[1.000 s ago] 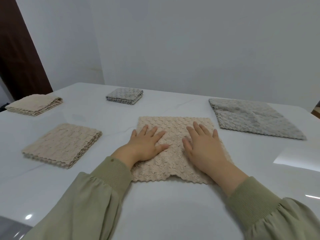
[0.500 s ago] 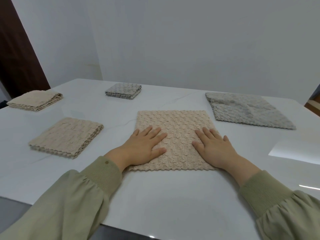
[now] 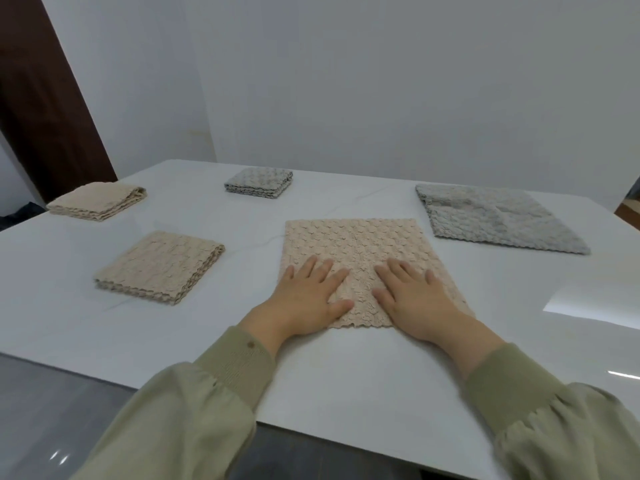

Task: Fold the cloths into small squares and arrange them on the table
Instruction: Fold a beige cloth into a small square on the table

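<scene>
Cloths: three folded squares point(image 3: 159, 268) at left, two unfolded.
My left hand point(image 3: 308, 296) and right hand point(image 3: 415, 299), fingers spread, press the beige cloth point(image 3: 356, 240); grey cloth point(image 3: 495, 220) lies far right.

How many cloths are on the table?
5: flat beige cloth centre; folded beige cloth left; second folded beige cloth far left; folded grey cloth back; flat grey cloth right. None apparently hidden.

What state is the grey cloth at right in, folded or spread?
Spread. The grey cloth lies flat as one large thin sheet, without the stacked edges of the small folded grey square.
</scene>
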Tool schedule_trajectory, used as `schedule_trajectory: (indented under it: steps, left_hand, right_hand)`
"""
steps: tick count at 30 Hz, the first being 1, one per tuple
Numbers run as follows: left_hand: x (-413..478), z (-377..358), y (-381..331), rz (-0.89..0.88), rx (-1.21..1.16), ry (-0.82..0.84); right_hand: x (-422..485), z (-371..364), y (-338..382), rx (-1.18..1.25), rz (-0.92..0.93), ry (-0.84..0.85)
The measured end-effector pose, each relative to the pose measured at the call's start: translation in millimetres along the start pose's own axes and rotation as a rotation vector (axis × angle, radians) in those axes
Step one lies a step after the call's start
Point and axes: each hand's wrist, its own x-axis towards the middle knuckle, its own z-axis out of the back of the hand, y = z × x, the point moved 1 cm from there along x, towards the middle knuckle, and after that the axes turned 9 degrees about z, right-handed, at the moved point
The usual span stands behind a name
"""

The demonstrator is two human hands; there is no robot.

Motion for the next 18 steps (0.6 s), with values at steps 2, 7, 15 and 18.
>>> schedule_trajectory:
  steps: [2,7,15,18]
  left_hand:
    - [2.9,3.8,3.4,0.003,-0.059,0.024]
    - [25.6,32.4,22.8,0.005,-0.462,-0.104]
    - [83.0,17.5,63.2,0.284,-0.699,-0.383]
    - [98.2,16.5,72.0,0.334,-0.716,-0.418]
  right_hand:
    - [-0.1,-0.8,-6.7,0.018,-0.037,0.041]
    - [16.5,12.8,-31.4,0.072,-0.058,-0.068]
    - [74.9,23.7,-70.9,0.054,-0.111,-0.047]
    - [93.9,28.6,-82.8,0.046,-0.142,-0.037]
